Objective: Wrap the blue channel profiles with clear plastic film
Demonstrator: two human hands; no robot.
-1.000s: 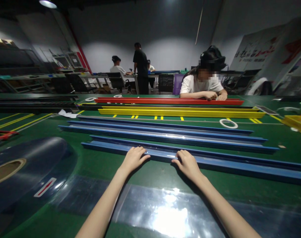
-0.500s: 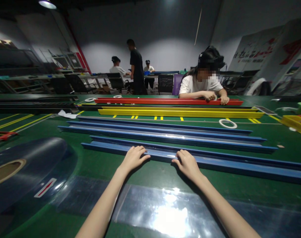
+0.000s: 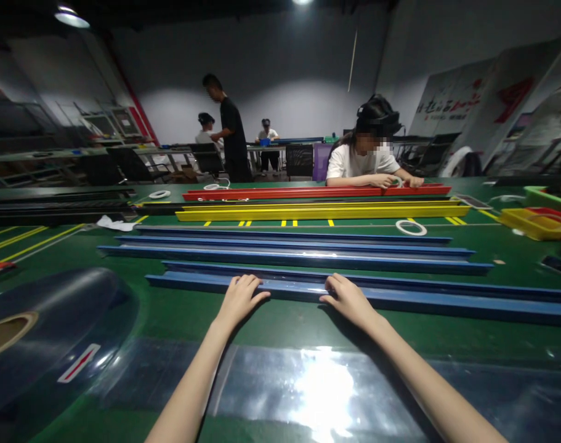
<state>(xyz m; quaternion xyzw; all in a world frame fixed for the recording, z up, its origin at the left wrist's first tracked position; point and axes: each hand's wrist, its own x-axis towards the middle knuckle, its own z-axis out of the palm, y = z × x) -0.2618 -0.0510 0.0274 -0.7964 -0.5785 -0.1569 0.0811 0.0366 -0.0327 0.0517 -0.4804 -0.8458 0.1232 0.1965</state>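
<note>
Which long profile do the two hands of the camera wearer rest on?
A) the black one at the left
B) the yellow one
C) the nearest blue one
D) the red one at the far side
C: the left hand and the right hand both lie with fingers on the nearest blue profile; the other colours lie farther away.

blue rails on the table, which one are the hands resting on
The nearest blue rail, at the front of the row. Both the left hand and right hand lie on its near edge; the other blue rails lie farther back, untouched.
</note>
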